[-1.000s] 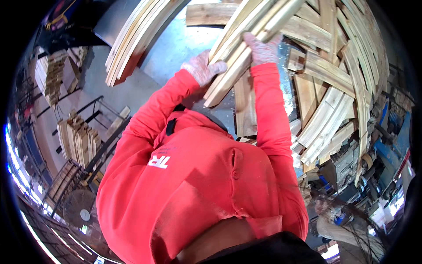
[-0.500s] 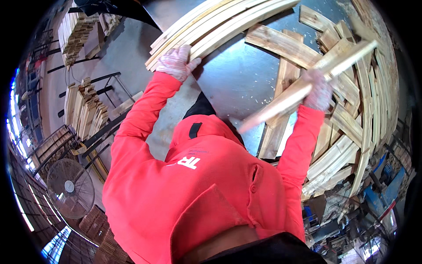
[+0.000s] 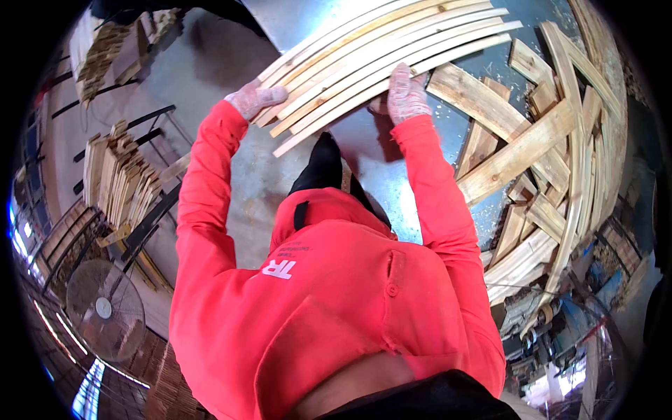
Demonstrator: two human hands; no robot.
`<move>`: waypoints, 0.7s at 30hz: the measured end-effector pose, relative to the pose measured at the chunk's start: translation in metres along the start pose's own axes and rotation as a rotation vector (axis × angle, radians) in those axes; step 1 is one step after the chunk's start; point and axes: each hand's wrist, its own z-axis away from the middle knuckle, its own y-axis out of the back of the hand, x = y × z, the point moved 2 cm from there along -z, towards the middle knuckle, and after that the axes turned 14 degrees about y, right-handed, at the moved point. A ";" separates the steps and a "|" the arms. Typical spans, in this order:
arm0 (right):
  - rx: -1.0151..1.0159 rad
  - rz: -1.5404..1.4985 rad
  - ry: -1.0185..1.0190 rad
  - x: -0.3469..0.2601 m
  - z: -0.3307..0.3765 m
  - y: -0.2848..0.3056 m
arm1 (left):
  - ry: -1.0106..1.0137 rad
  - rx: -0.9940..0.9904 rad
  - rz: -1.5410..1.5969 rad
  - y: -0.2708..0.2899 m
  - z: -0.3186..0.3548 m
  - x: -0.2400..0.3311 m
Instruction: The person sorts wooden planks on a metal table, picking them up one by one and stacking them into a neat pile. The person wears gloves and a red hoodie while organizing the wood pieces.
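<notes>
A row of long, pale wooden boards (image 3: 378, 59) lies side by side at the top of the view, partly above the metal table's near edge. My left hand (image 3: 257, 98), in a pale knit glove, is closed around their left ends, thumb laid toward the right. Along the near side, my gloved right hand (image 3: 408, 96) grips the boards, its fingers reaching up against the nearest one; its underside is hidden. Right of that hand, a loose heap of boards (image 3: 500, 105) lies crosswise, with one wide knotty board (image 3: 518, 152) slanting on top.
The metal table (image 3: 388, 168) carries scattered wood chips. At left, stacked boards (image 3: 122, 171) rest on dark metal racks (image 3: 150, 227). A round fan (image 3: 103, 308) stands lower left. Machinery (image 3: 535, 322) sits lower right, beyond a curved wooden edge (image 3: 616, 126).
My right hand has left the single board it held above the heap and moved left to the row. My left hand has shifted slightly left and down, still at the row's ends.
</notes>
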 end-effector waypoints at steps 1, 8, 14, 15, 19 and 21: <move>-0.014 0.082 -0.056 0.004 -0.004 -0.002 | -0.035 0.006 0.095 0.006 -0.005 -0.003; -0.052 0.696 -0.009 -0.006 -0.032 -0.029 | 0.017 0.090 0.017 0.035 0.012 0.055; -0.446 0.994 -0.013 -0.069 -0.008 0.019 | -0.018 -0.002 -0.265 0.087 0.097 0.044; -0.053 1.175 0.130 -0.064 0.006 0.049 | 0.023 0.027 -0.254 0.088 0.118 0.034; 0.971 1.549 0.184 -0.072 0.072 0.197 | -0.155 0.059 -0.190 0.035 0.170 0.026; 0.908 1.101 -0.121 -0.037 0.077 0.245 | -0.147 0.099 -0.190 -0.033 0.165 0.043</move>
